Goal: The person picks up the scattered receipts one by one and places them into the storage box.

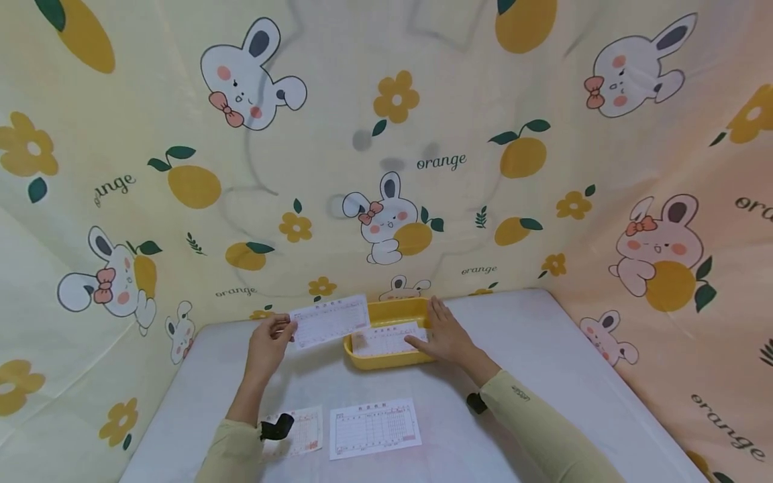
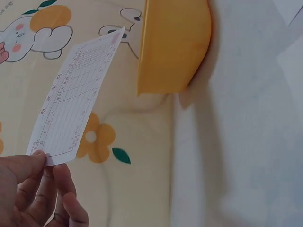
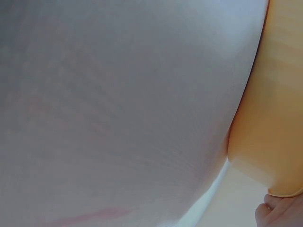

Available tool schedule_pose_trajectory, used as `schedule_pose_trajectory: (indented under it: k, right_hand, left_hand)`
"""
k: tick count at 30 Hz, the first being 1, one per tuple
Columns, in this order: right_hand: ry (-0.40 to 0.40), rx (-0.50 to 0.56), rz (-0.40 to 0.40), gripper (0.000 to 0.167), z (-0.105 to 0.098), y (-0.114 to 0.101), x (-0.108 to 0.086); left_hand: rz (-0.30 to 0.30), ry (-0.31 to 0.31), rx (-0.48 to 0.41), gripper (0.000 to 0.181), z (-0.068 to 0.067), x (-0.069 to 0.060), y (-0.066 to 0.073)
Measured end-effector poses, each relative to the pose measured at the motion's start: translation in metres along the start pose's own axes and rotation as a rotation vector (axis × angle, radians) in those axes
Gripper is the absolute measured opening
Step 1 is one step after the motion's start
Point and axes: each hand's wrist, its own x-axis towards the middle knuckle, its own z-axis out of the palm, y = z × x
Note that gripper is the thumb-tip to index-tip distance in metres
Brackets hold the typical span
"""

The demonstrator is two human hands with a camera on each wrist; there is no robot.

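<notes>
In the head view my left hand pinches a white printed receipt slip by its left end, thumb on the front. The slip is raised, and its right end overlaps the left side of a yellow tray. Seen from the left wrist, the thumb and fingers hold one end of the slip. Inside the tray lies another receipt slip. My right hand rests over the tray's right rim with fingers extended, its thumb reaching over the inner slip. The right wrist view shows only some knuckles beside the tray.
Nearer on the white table lie a receipt slip and a second, pinkish one, partly hidden by my left forearm. A patterned curtain hangs behind the table and at both sides.
</notes>
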Motion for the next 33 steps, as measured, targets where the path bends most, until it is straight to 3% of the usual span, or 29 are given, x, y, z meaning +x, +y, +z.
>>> schedule_pose_trajectory:
  k: [11, 33]
  right_hand:
    - [-0.011, 0.000, 0.018, 0.123, 0.000, -0.002, 0.000]
    - [-0.007, 0.006, 0.021, 0.121, -0.005, -0.005, -0.001]
  left_hand:
    - [0.029, -0.042, 0.021, 0.024, 0.026, 0.002, 0.002]
    - [0.047, -0.098, -0.008, 0.023, 0.065, 0.010, 0.009]
